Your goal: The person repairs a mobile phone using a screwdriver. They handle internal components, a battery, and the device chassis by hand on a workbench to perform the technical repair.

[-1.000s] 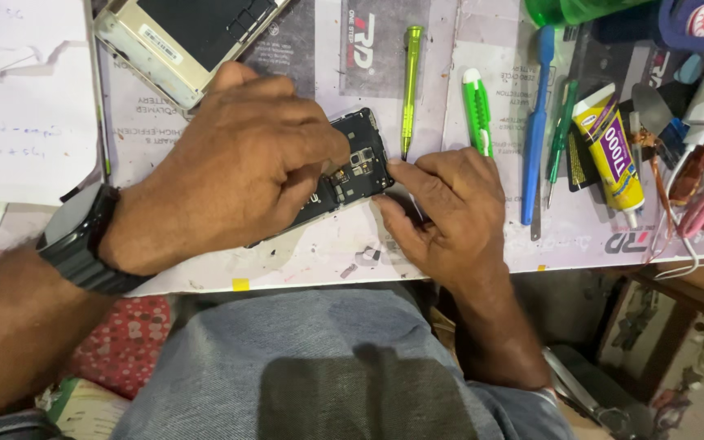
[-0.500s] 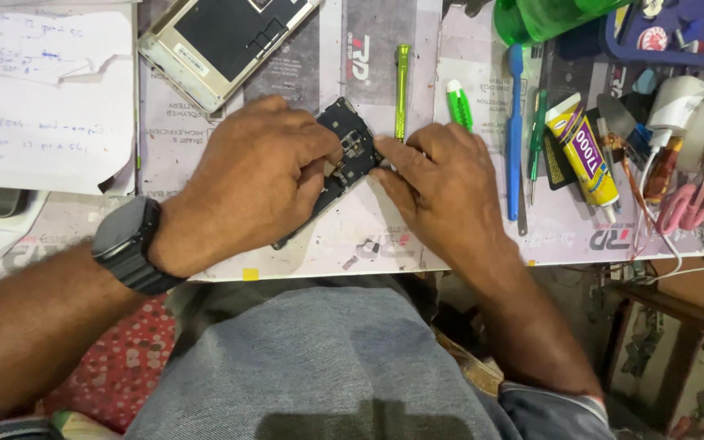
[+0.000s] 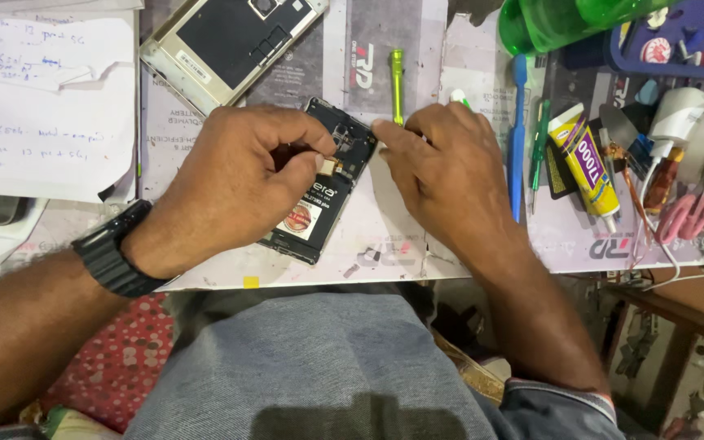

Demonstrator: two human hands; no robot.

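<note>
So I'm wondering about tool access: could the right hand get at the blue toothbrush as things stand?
Probably yes. The right hand rests at the opened phone, and the blue toothbrush lies flat on the mat just beside it, with nothing between them. The hand would first have to let go of the phone.

An opened black phone with its back cover off [image 3: 325, 195] lies tilted on the pale, print-covered counter [image 3: 385, 253]. The left hand [image 3: 242, 175], a black watch [image 3: 116, 254] on its wrist, pinches a small part over the phone's middle. The right hand [image 3: 450, 167] presses a fingertip on the phone's upper right corner. Just above that corner lies a slim green tool [image 3: 398, 81]; upper left of the phone lies a gold-framed phone shell [image 3: 226, 45].
</note>
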